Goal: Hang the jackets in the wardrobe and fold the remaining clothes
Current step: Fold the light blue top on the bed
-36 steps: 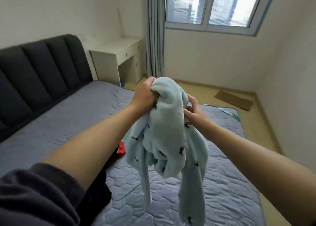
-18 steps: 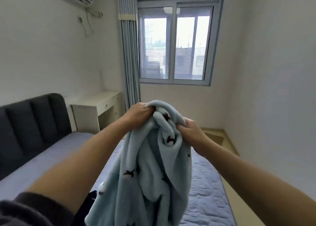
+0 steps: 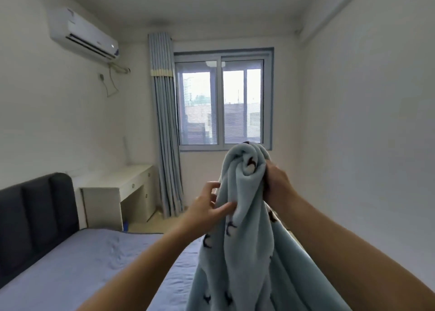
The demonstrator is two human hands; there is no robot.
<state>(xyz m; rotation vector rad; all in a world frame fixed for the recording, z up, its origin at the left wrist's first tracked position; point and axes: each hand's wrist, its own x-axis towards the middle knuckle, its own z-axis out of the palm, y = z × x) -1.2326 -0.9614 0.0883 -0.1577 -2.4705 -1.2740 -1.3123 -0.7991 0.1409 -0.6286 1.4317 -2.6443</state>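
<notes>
Right hand grips the blue fleece at its top, fingers curled; left hand touches it lower, fingers spread.

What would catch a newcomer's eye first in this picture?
The pale blue fleece garment with small dark prints, held up in the right half of the view. The right hand grips its bunched top, and the left hand touches the fabric just below. Behind it the bright window in the far wall stands out, with the white air conditioner high on the left wall and the grey bed at lower left.
</notes>
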